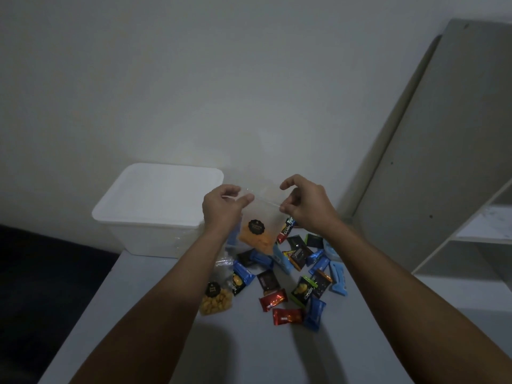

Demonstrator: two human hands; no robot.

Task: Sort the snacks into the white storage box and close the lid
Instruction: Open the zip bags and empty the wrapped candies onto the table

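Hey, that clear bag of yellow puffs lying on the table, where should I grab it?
Probably by the empty, crinkled top of the clear bag of yellow puffs, coming from above at its far end: the puffs sit bunched at the near end, so that film pinches flat.

Dim, bluish, slightly soft wide-angle view with bowed edges, faint shadows.
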